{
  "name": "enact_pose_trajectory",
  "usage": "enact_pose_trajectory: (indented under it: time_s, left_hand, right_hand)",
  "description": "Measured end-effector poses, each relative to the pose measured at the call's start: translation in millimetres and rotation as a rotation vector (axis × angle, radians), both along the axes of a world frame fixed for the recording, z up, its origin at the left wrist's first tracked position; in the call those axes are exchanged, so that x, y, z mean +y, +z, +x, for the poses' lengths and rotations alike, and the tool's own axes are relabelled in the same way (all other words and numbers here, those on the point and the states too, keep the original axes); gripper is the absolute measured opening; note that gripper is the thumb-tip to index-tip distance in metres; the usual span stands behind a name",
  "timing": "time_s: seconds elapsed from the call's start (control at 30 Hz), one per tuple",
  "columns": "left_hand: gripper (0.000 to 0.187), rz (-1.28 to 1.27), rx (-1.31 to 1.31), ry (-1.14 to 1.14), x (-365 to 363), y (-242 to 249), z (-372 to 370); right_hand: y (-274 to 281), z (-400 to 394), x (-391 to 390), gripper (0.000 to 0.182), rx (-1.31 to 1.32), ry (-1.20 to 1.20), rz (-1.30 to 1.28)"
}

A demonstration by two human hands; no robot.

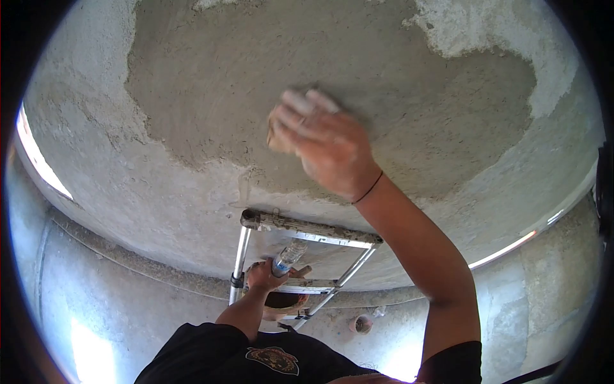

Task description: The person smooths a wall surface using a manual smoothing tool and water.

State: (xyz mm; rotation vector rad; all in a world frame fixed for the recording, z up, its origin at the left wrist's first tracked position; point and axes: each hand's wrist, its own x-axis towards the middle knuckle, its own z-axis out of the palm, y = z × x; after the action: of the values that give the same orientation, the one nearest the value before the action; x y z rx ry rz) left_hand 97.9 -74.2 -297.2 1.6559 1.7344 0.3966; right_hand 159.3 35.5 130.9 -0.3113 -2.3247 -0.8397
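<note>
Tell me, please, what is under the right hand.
The edge of a tan object shows beside the right hand, with the darker grey patch behind; the hand covers the rest, hiding its full shape.

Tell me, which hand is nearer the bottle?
Left. The left hand is right at the bottle, seemingly gripping one end; the right hand is away from it, up at the dark patch.
</note>
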Motion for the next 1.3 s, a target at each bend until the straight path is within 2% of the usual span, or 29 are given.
enact_pose_trajectory:
  time_s: [0.03,0.13,0.2,0.23,0.3,0.43,0.5,0.6,0.63,0.7,0.73,0.8,0.87,0.97,1.03,1.1,1.13,1.2,1.3]
  left_hand:
    - [0.077,0.009,-0.007,-0.003,1.1,-2.2,-1.8]
    - [0.075,0.03,0.023,0.019,1.4,0.9,-3.0]
    - [0.075,0.044,-0.033,0.012,1.1,-4.7,-2.2]
    - [0.075,0.033,-0.04,0.018,-0.3,-3.4,-0.9]
    - [0.075,0.019,-0.007,0.01,0.6,3.8,-3.0]
    - [0.077,0.097,-0.021,0.015,1.1,-16.4,-0.3]
    - [0.077,0.069,-0.034,0.012,1.4,-8.4,-1.4]
    - [0.078,0.036,-0.009,0.019,-2.8,1.1,-1.9]
    - [0.078,0.029,0.019,0.04,-1.6,3.5,-2.5]
    - [0.078,0.012,-0.017,0.021,1.4,8.4,-5.8]
    - [0.079,-0.015,-0.052,0.004,1.3,9.3,-5.1]
    - [0.078,-0.017,-0.045,0.01,0.4,4.0,-2.4]
    - [0.078,-0.025,-0.028,0.005,1.0,6.4,-4.6]
    - [0.079,0.032,-0.014,-0.007,0.8,2.1,-4.7]
    - [0.079,0.032,-0.014,-0.001,1.1,-3.6,-2.0]
    - [0.08,0.033,-0.008,0.005,1.6,-4.4,-2.3]
    - [0.08,0.045,0.016,-0.005,2.4,-3.2,-2.1]
    - [0.08,0.051,0.027,-0.009,1.3,-1.6,-3.6]
    - [0.08,0.086,-0.011,0.003,-1.6,2.1,-4.9]
  right_hand:
    - [-7.4,-3.1,-2.5,0.023,-0.115,-0.023,-0.062]
    - [-6.8,3.9,-3.0,0.019,-0.015,0.115,-0.009]
    - [34.7,2.0,3.0,0.016,0.062,0.135,0.295]
    - [58.4,1.9,5.1,0.016,0.056,0.141,0.284]
    - [90.6,1.5,7.9,0.017,0.074,0.022,0.489]
    - [45.0,-24.6,21.9,0.018,0.066,0.014,0.398]
    - [16.6,-36.9,20.2,0.019,-0.07,0.098,0.139]
    - [-6.0,-36.7,5.1,0.017,-0.19,0.066,0.057]
    - [-3.8,-36.0,5.8,0.017,-0.19,0.064,0.064]
    - [11.3,-35.1,2.4,0.016,0.031,0.162,0.212]
    - [27.6,-32.0,0.3,0.016,0.023,0.169,0.208]
    - [63.1,-28.5,-3.1,0.019,0.156,0.023,0.424]
    - [66.0,-30.4,13.7,0.02,0.163,0.035,0.419]
    - [34.8,-33.4,22.0,0.016,0.103,0.016,0.412]
    - [-11.2,-40.4,21.5,0.016,-0.058,0.08,0.204]
    - [-50.5,-43.8,11.4,0.02,-0.216,0.043,0.106]
    - [-57.6,-39.9,5.0,0.02,-0.212,0.042,0.106]
    - [-54.8,-36.2,-8.3,0.021,-0.218,0.031,-0.027]
    - [-3.3,-32.6,-6.4,0.019,-0.017,0.131,0.193]
